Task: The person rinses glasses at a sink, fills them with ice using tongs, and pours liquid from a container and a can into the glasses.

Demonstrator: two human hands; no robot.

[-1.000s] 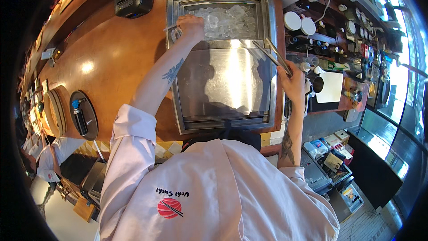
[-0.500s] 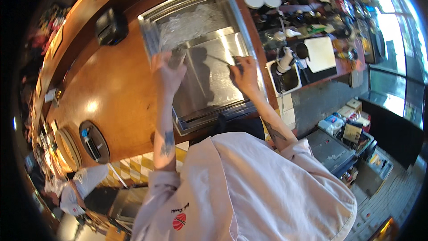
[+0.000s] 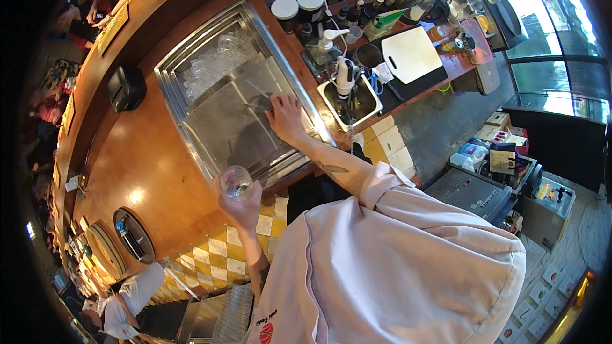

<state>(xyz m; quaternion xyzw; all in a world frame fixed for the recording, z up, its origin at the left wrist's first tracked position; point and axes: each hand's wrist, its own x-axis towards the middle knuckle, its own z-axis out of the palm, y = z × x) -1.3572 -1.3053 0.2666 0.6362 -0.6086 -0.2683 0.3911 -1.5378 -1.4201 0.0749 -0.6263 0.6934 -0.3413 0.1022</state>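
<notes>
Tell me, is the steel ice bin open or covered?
Partly covered. The ice bin shows bare ice cubes at its far end, while a steel lid under the right hand covers the near part.

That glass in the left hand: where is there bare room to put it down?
The glass could go on the bare wooden counter between the steel ice well and the round inset. The ledge by the white cutting board is crowded with bottles.
</notes>
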